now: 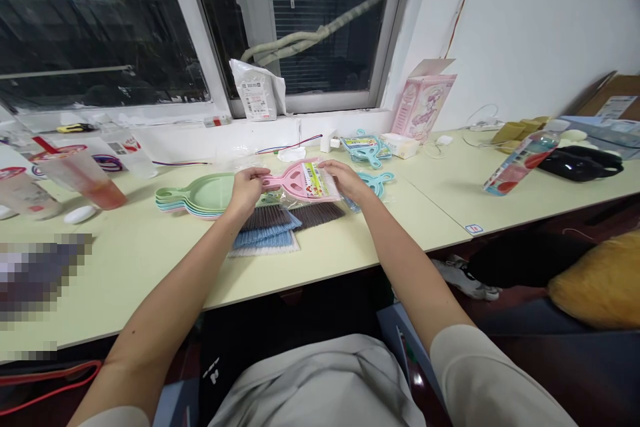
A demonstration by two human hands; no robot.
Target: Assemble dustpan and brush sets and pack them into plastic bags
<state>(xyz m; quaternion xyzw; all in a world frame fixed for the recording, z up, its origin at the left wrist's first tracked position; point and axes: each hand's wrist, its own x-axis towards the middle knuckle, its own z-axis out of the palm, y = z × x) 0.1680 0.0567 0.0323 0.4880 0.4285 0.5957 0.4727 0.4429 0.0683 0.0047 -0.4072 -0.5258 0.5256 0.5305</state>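
A pink mini dustpan set in a clear bag with a printed label is held level above the table between both my hands. My left hand is closed round its handle end. At the opposite end, my right hand pinches the edge of the bag. To the left lies a stack of dustpans, a green one on top. Below the pink set, several brush heads with grey, blue and white bristles are heaped. Just past my right hand lies a blue bagged set, partly covered by that hand.
More blue bagged sets lie near the window wall. Drink cups stand at the left. On the right are a pink box, a tilted-looking bottle and a black case. The table's front edge is before me.
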